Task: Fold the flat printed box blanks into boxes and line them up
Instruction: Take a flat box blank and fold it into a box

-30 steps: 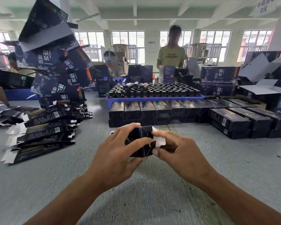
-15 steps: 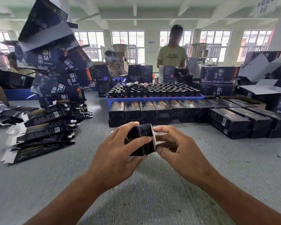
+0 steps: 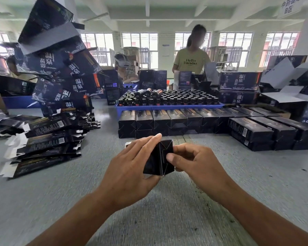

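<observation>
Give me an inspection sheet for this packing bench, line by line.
Surface: grey table, worn, bare in front of the hands.
Job's things: one dark box held end-on above the table; flat blanks piled at left; folded boxes lined up in rows ahead.
Clutter: blue tray of dark bottles behind the rows; large printed cartons heaped at left.
Grippers: left hand grips the box's side; right hand pinches its end flap.
Cables: nothing seen.
Surroundings: other workers across the table, windows behind.
</observation>
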`<act>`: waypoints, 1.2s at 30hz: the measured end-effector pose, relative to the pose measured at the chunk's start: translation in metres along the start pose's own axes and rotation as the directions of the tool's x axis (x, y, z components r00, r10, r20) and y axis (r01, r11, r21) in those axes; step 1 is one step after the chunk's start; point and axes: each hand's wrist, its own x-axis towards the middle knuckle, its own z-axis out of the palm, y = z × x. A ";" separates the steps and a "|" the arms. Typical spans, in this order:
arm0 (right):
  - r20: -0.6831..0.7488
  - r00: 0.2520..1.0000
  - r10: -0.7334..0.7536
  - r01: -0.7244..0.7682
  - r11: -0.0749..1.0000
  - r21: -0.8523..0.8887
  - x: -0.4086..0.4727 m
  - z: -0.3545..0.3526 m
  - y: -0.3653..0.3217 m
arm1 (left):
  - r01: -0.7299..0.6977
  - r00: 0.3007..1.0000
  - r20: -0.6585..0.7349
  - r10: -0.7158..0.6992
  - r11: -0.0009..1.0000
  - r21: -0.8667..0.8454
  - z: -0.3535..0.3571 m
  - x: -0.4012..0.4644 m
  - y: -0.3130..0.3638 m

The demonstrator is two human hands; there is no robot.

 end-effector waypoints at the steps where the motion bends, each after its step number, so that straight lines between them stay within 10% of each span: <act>1: -0.010 1.000 -0.003 0.003 1.000 0.001 0.000 0.000 0.000 | -0.005 1.000 -0.002 0.005 1.000 0.001 -0.001 0.001 0.001; 24: 0.016 1.000 0.022 -0.021 0.999 -0.029 0.000 0.002 0.004 | -0.125 0.992 0.033 0.125 0.992 -0.001 0.011 0.001 -0.003; 29: -0.068 0.990 0.125 -0.117 0.986 0.117 0.007 -0.004 0.007 | 0.164 0.978 -0.134 -0.161 0.986 0.013 0.010 0.002 -0.013; 33: 0.045 0.982 0.186 -0.191 0.952 0.237 0.010 -0.008 0.011 | 0.446 0.846 -0.057 -0.530 0.762 -0.470 0.002 0.005 -0.018; 36: 0.148 0.969 0.197 -0.214 0.970 0.114 0.008 -0.004 0.014 | 0.402 0.849 0.107 -0.517 0.503 -0.765 0.001 0.008 -0.017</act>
